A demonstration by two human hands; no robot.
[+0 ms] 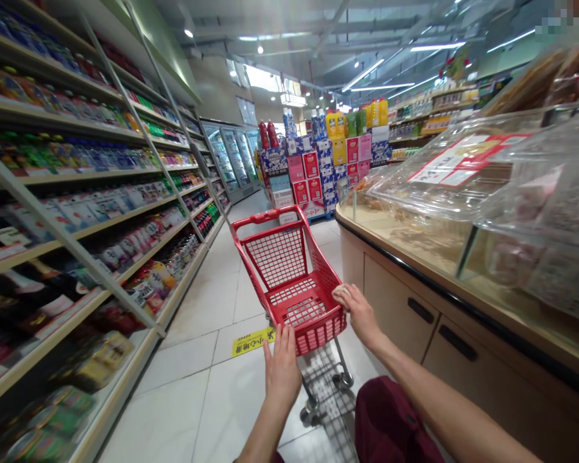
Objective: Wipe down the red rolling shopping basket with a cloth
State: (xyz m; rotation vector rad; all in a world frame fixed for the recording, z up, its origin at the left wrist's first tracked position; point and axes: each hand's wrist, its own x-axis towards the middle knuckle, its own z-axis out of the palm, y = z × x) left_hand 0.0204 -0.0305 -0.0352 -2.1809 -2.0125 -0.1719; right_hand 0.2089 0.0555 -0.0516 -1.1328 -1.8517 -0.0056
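Note:
A small red shopping cart (305, 302) with a plastic mesh basket stands in front of me, and nothing lies in its basket. My left hand (282, 366) is on the near left corner of the basket, fingers at the rim and thumb apart. At the right rim, my right hand (359, 314) pinches a small whitish cloth (341, 293) against the red plastic. Its palm is hidden. The cart's push handle (270, 217) is at the far end, away from me. Two near wheels show below the basket.
Drink shelves (91, 231) line the left. Close on the right runs a glass-edged display counter (386, 247) with clear food boxes (444, 186). Stacked cartons (313, 177) stand ahead, glass-door fridges (229, 161) behind. A yellow floor sticker (251, 342) lies beside the cart.

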